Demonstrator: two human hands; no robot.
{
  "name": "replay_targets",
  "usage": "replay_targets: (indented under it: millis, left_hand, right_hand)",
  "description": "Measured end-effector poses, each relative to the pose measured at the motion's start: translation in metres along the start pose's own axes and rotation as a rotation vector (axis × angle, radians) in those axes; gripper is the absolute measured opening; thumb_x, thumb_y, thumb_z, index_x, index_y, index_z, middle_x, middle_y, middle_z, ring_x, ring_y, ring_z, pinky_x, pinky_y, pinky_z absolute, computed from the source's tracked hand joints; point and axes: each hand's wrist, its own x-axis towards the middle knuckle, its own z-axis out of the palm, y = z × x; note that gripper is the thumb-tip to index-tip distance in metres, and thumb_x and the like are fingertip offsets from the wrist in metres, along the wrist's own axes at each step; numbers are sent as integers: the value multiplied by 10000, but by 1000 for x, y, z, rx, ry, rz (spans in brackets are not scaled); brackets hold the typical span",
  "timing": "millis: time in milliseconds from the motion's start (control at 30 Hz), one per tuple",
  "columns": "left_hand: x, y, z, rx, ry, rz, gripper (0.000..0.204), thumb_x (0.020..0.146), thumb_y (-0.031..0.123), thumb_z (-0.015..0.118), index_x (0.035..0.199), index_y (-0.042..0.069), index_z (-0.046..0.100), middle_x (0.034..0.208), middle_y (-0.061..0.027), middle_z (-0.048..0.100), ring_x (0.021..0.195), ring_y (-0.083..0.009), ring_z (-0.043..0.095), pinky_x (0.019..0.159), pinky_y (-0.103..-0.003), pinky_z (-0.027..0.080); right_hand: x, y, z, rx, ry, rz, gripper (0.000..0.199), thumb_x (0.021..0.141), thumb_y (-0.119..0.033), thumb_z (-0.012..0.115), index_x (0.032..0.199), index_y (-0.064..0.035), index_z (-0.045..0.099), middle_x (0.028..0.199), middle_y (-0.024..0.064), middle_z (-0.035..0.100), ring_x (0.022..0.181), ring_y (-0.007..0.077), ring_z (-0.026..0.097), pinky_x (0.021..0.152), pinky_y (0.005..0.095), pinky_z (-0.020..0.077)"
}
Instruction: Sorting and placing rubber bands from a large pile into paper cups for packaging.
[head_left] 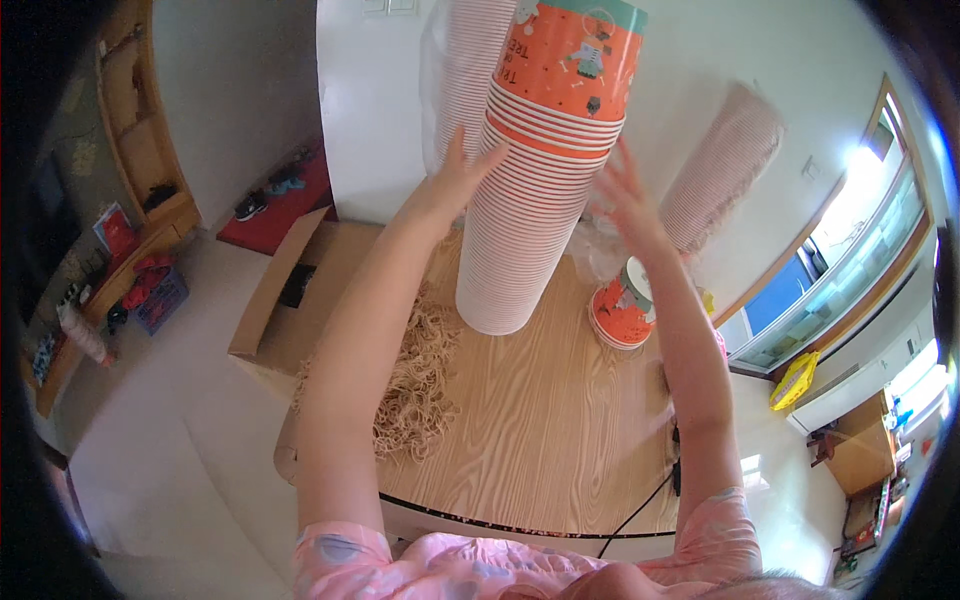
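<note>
To the left of the left hand (462,182) and nearer the body stands an open cardboard box (268,300). Farther left, a red floor mat (300,205) bears dark shoes (250,205); beyond it sits a blue-purple plastic basket (168,303). Well right of the right hand (632,208) is a wood-framed window (860,240), with a yellow bag (795,382) nearer the body, and a black cable (637,511) nearer still.

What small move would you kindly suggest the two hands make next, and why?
Perhaps bring the left hand and right hand gently inward to steady the tall cup stack: they flank its upper part, spread open, and its base looks narrow.
</note>
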Motion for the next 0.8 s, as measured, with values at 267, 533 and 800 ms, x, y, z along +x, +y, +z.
replay_targets:
  millis: [267,533,800]
  left_hand:
    - [-1,-73,6,76,-166,-41,1111,723,298,800,1476,70,16,1447,-162,313,1273,-270,406,1057,-393,339]
    - [18,-75,-2,123,-109,-125,1115,699,248,818,1466,31,40,1438,-181,314,1264,-274,417,1048,-387,365]
    - [20,-70,3,-31,-174,-31,1258,598,316,872,1474,76,1,1485,-174,225,1362,-319,263,1109,-445,271]
  right_hand:
    - [15,74,6,-33,-113,4,988,799,-158,728,1490,-176,22,1479,110,268,1308,235,348,1003,416,394]
    - [43,93,14,-187,-116,-207,1116,724,-127,788,1487,-150,-26,1507,109,200,1348,266,291,1087,422,307]
    - [44,97,11,-150,-100,-195,1198,658,-106,828,1484,-175,-36,1522,96,145,1376,275,228,1087,461,288]
